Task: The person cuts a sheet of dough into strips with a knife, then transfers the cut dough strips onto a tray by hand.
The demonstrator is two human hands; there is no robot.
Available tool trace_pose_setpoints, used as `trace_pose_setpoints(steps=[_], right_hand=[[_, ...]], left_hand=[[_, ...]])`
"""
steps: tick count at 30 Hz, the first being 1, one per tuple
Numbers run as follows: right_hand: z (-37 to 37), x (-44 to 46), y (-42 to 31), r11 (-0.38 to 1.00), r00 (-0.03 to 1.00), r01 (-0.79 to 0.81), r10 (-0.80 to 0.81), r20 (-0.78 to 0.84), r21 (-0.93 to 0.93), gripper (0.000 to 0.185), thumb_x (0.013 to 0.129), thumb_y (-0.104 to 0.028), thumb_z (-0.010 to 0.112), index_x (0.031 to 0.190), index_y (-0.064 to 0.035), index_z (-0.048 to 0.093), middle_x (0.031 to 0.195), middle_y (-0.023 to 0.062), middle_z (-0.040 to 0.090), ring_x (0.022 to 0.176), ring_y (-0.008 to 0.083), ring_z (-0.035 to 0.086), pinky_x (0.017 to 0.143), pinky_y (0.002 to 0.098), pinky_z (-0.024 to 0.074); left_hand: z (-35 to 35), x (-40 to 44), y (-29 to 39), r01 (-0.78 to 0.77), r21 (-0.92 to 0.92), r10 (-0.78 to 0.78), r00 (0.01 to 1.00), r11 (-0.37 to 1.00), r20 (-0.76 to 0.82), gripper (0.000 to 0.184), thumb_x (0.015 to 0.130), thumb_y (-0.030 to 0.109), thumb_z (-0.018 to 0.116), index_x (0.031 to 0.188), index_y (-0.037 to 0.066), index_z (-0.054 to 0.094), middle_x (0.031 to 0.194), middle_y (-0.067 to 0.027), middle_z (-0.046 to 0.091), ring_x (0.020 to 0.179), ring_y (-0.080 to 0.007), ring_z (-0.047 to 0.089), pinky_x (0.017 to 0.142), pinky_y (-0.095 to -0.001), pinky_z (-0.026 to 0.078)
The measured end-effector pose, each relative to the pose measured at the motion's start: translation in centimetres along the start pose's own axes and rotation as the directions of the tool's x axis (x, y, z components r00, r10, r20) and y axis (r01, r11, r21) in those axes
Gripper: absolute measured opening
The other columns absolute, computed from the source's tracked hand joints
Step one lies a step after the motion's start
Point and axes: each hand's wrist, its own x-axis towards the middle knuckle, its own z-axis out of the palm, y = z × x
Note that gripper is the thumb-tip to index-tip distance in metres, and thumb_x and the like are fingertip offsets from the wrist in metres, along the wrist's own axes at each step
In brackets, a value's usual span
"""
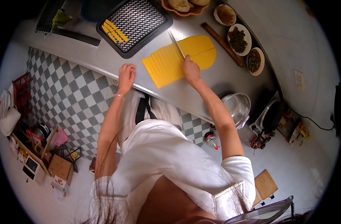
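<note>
A flat sheet of yellow dough (166,65) lies on the metal counter, its left part cut into several strips and its right part rounded. My right hand (191,70) is closed around the handle of a knife (177,43), whose blade lies across the sheet and points up and left. At the counter's front edge, left of the dough, my left hand (127,76) rests with its fingers curled together; nothing shows in it. A dark perforated tray (140,22) behind it bears several cut yellow strips (115,31).
A wooden rolling pin (222,44) lies right of the dough, beside bowls of food (238,39). A basket of buns (185,13) stands at the back. Near my right forearm is a clear bowl (236,108). A green cloth (61,18) is at the far left.
</note>
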Motion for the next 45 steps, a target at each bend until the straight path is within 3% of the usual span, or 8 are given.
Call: trace_pose_setpoints(steps=[10, 19, 28, 31, 34, 37, 45], right_hand=[[-0.6, -1.4, 1.2, 1.0, 0.999, -0.002, 0.002, 0.052, -0.015, 0.021, 0.089, -0.025, 0.047, 0.086, -0.004, 0.047, 0.06, 0.0174, 0.062, 0.055, 0.0357, 0.063, 0.05, 0.0462, 0.0513], [1.4, -1.9, 1.8, 0.998, 0.999, 0.009, -0.007, -0.034, 0.067, 0.019, 0.089, -0.023, 0.048, 0.085, -0.0044, 0.047, 0.061, 0.0179, 0.062, 0.055, 0.0365, 0.062, 0.051, 0.0459, 0.051], [-0.6, -2.9, 2.7, 0.998, 0.995, -0.008, 0.002, 0.097, 0.065, 0.021, 0.089, -0.024, 0.048, 0.087, -0.0036, 0.047, 0.063, 0.0192, 0.062, 0.057, 0.0357, 0.063, 0.051, 0.0451, 0.0517], [-0.3, -3.2, 2.8, 0.997, 0.995, -0.024, 0.017, 0.094, 0.076, 0.021, 0.089, -0.025, 0.048, 0.086, -0.0034, 0.047, 0.065, 0.0192, 0.063, 0.057, 0.0354, 0.063, 0.052, 0.0448, 0.0521], [1.0, -3.6, 2.3, 0.998, 0.997, -0.057, 0.057, 0.05, 0.014, 0.021, 0.089, -0.024, 0.049, 0.085, -0.004, 0.046, 0.066, 0.0183, 0.063, 0.057, 0.0349, 0.063, 0.051, 0.044, 0.0522], [0.9, -3.9, 2.5, 0.997, 1.0, -0.03, 0.03, 0.004, 0.074, 0.02, 0.088, -0.024, 0.049, 0.085, -0.0047, 0.046, 0.065, 0.0174, 0.062, 0.057, 0.0345, 0.063, 0.051, 0.0433, 0.0522], [0.5, -5.4, 3.9, 0.998, 0.999, -0.009, 0.006, 0.043, 0.07, 0.023, 0.089, -0.027, 0.05, 0.084, -0.0045, 0.046, 0.065, 0.0168, 0.062, 0.055, 0.034, 0.063, 0.049, 0.0424, 0.052]], left_hand=[[0.2, 0.1, -0.2, -0.011, 0.005, 0.011, 1.0, 1.0, -0.02, 0.01, 0.083, 0.004, 0.054, 0.092, 0.005, 0.059, 0.082, -0.0075, 0.05, 0.078, -0.0219, 0.047, 0.074, -0.0324, 0.039], [0.2, 0.1, 0.0, 0.015, 0.023, -0.014, 1.0, 1.0, -0.017, 0.012, 0.079, 0.001, 0.056, 0.089, 0.007, 0.059, 0.083, -0.0072, 0.051, 0.08, -0.0229, 0.049, 0.074, -0.0334, 0.04], [0.3, 0.1, -0.2, -0.018, 0.018, 0.018, 1.0, 1.0, -0.019, 0.009, 0.084, 0.004, 0.055, 0.092, 0.005, 0.059, 0.082, -0.0075, 0.049, 0.077, -0.021, 0.048, 0.072, -0.0311, 0.04], [0.2, 0.2, 0.3, 0.013, 0.018, -0.013, 1.0, 1.0, -0.017, 0.012, 0.08, 0.002, 0.055, 0.09, 0.007, 0.059, 0.082, -0.0076, 0.051, 0.078, -0.0231, 0.049, 0.073, -0.0335, 0.04], [0.3, 0.3, 0.3, -0.001, 0.033, 0.002, 1.0, 0.999, -0.028, 0.012, 0.08, 0.002, 0.056, 0.09, 0.007, 0.059, 0.081, -0.0076, 0.05, 0.078, -0.0232, 0.048, 0.073, -0.0336, 0.04], [0.4, 0.1, -0.1, -0.024, 0.033, 0.024, 1.0, 0.999, -0.018, 0.008, 0.084, 0.005, 0.055, 0.091, 0.005, 0.059, 0.081, -0.0073, 0.049, 0.077, -0.0213, 0.048, 0.071, -0.0314, 0.04], [0.4, 0.2, 0.1, -0.037, 0.043, 0.038, 0.999, 0.998, -0.016, 0.007, 0.085, 0.006, 0.055, 0.091, 0.005, 0.059, 0.08, -0.0073, 0.048, 0.076, -0.0218, 0.047, 0.071, -0.0319, 0.039]])
